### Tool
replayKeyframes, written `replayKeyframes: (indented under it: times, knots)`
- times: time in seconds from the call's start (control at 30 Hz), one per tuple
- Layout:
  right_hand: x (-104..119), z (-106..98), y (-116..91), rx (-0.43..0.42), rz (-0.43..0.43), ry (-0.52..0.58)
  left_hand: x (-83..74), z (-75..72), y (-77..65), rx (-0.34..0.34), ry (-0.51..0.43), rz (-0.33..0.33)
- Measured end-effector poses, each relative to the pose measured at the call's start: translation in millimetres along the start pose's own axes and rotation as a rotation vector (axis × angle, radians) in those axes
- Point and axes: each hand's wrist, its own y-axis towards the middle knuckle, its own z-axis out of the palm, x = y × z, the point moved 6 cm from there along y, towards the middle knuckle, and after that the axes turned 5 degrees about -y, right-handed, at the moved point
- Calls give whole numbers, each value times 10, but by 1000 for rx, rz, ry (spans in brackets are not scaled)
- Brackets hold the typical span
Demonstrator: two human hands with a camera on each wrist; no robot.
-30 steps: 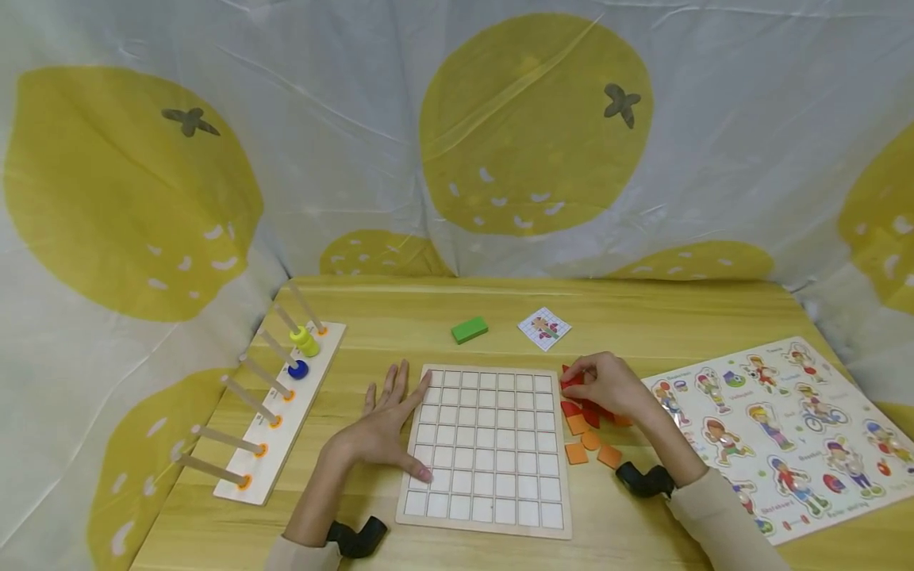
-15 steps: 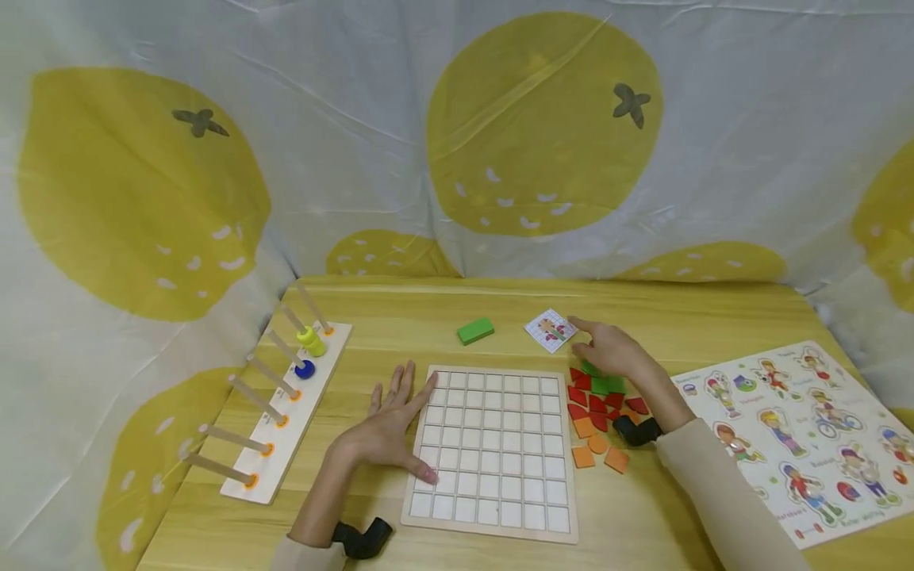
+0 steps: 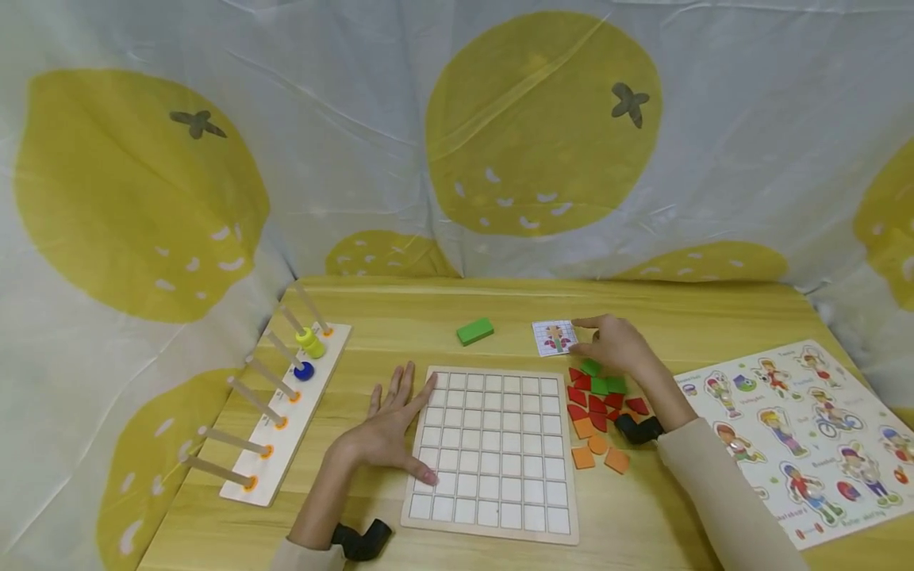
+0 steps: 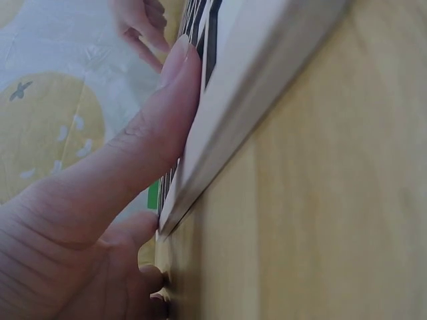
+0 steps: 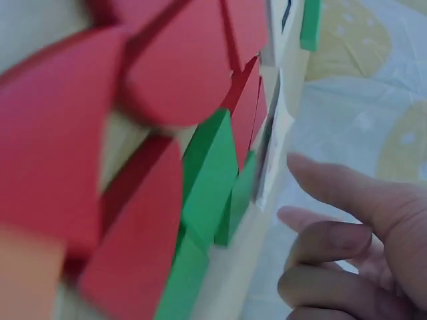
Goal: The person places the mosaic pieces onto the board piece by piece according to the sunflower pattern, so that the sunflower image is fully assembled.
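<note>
A wooden grid board (image 3: 493, 535) of pale square cells lies in front of me. My left hand (image 3: 382, 432) rests with spread fingers along its left edge, the thumb (image 4: 150, 133) over the frame. At the back, my right hand (image 3: 620, 346) holds the right edge of a small pattern card (image 3: 554, 338) between thumb and index finger; its other fingers are curled in the right wrist view. The card bears a grid with a red, tan and green figure. Below that hand lie red pieces (image 3: 598, 404), green pieces (image 3: 607, 385) and orange pieces (image 3: 583, 457).
A green block (image 3: 474, 331) lies behind the board. On the left stands a peg stand (image 3: 278, 444) with yellow and blue rings. To the right, partly behind the forearm, lies a picture puzzle board (image 3: 821, 444). A lemon-print cloth (image 3: 385, 159) hangs around the table.
My right hand has moved from the loose pieces to the card. The card has turned so that its sides run nearly square with the board. My left hand has stayed in place.
</note>
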Motion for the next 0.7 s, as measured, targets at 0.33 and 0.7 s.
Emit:
replayKeyframes:
  times: [0.33, 0.7]
  knots:
    - [-63, 21, 54, 15, 65, 58, -10, -1, 17, -1, -4, 15]
    - [-6, 11, -35, -46, 79, -37, 10, 0, -5, -2, -10, 2]
